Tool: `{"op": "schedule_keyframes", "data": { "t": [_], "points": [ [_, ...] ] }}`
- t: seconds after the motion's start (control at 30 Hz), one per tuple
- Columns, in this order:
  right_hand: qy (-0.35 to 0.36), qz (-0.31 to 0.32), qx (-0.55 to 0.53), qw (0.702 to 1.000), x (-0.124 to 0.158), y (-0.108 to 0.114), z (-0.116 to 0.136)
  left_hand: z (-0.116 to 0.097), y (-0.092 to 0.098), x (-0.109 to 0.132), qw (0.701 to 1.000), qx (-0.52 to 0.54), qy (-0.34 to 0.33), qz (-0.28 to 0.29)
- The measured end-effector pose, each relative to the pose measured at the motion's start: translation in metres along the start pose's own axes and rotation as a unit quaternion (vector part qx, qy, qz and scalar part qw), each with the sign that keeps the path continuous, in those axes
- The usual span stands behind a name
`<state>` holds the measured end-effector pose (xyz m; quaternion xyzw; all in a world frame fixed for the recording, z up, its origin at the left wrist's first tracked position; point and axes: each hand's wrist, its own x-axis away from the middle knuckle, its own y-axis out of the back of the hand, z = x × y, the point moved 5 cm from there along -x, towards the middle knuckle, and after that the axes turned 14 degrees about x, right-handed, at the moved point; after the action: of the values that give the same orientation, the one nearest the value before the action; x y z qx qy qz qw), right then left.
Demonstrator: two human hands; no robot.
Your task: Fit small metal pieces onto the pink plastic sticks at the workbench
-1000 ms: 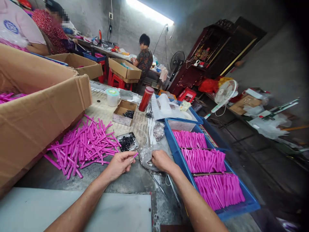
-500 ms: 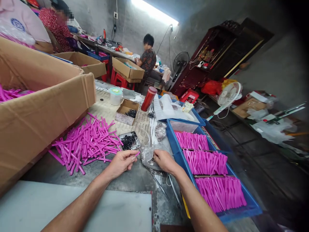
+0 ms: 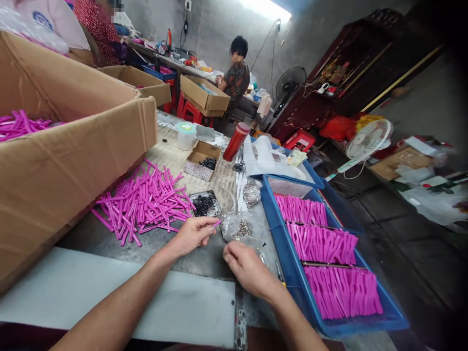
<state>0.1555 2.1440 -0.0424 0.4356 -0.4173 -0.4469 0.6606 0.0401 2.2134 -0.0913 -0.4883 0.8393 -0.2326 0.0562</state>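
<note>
My left hand (image 3: 195, 236) pinches a slim magenta plastic piece (image 3: 218, 223); only its tip shows past the fingertips. To its right, my right hand (image 3: 245, 263) is closed, thumb and fingers together, and whatever they hold is hidden or too small to make out. Just beyond it lies an opened clear plastic bag (image 3: 234, 222) with small metal parts (image 3: 243, 229) in it. A small tray of black parts (image 3: 204, 204) sits past my left fingertips. Left of that spreads a loose pile of magenta plastic pieces (image 3: 146, 202).
A large cardboard box (image 3: 80, 151) stands at the left. On the right, a blue bin (image 3: 272, 234) holds rows of magenta pieces. A small carton (image 3: 198, 169), a red flask (image 3: 237, 141) and a lidded tub (image 3: 186, 139) stand farther back. A co-worker (image 3: 237, 73) sits beyond.
My right hand has drawn back from the plastic bag toward me, uncovering the metal parts. My left hand keeps its pinch on the magenta piece. The view has shifted slightly.
</note>
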Motion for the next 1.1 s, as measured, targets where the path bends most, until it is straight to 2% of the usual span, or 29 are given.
{"op": "schedule_keyframes", "data": {
  "t": [0.13,0.23,0.63,0.9,1.1],
  "points": [
    [-0.014,0.049,0.086,0.995,0.002,-0.035,0.004,-0.002,-0.001,0.001,1.000,-0.004,-0.003,0.000],
    [-0.028,0.053,0.104,0.993,0.001,-0.047,-0.004,-0.003,-0.002,0.002,1.000,0.003,0.002,0.000],
    [-0.065,0.022,0.029,0.997,0.003,-0.038,-0.019,-0.001,0.000,0.001,1.000,0.002,-0.002,0.008],
    [-0.071,0.020,0.039,0.996,0.004,-0.038,-0.021,-0.003,-0.001,0.001,1.000,-0.007,-0.010,0.004],
    [-0.041,0.044,0.117,0.991,0.003,-0.044,-0.016,-0.002,-0.002,0.000,1.000,-0.011,-0.012,0.007]
  ]
}}
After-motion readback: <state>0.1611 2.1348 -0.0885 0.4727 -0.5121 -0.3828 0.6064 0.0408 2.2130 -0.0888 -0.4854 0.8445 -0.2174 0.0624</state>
